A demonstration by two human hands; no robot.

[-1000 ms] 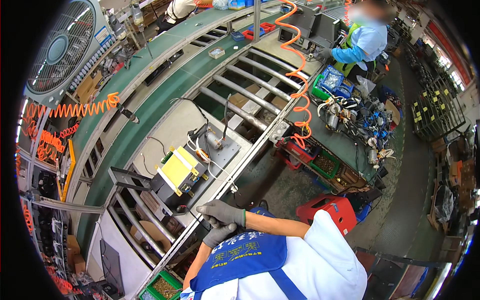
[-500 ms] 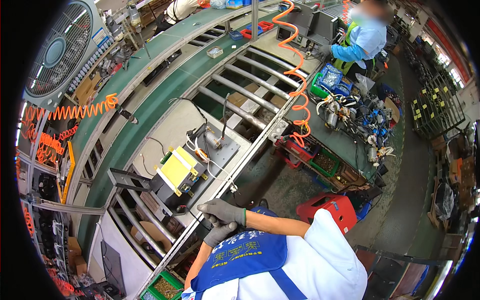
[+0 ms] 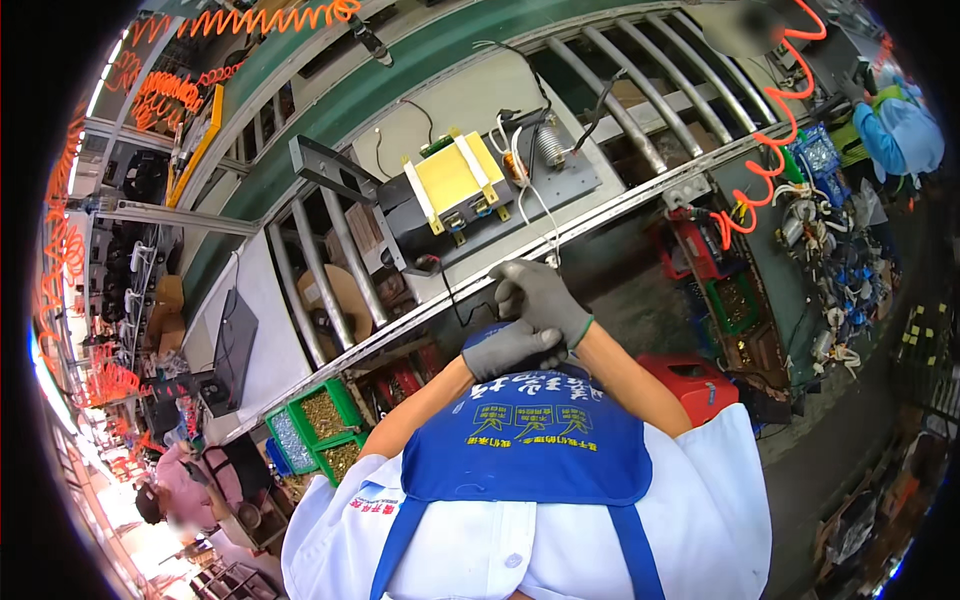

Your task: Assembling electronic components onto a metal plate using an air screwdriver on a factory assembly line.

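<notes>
Both my hands wear grey gloves and meet in front of my apron at the workbench edge. My right hand [image 3: 546, 302] is bent, its fingers curled toward the left. My left hand [image 3: 508, 350] lies just below and touches it, fingers pressed together. What they hold, if anything, is hidden. A thin black cable [image 3: 456, 312] loops from the unit down to my fingers. Beyond them sits a yellow-wrapped transformer [image 3: 456, 178] with white strips, on a dark metal base plate [image 3: 578, 190]. Beside it are a ribbed silver coil [image 3: 550, 146] and loose white wires [image 3: 524, 200].
An upright dark metal frame [image 3: 330, 168] stands left of the transformer. Metal rollers [image 3: 325, 280] flank the board. Green bins [image 3: 325, 415] of small hardware lie lower left. An orange coiled hose [image 3: 745, 215] hangs at right, near a red plastic object [image 3: 690, 385]. Other people work at right and lower left.
My view has swung, so the bench unit shows higher and further right. My hands remain together near the bench edge, the right now above the left with its fingers curled.
</notes>
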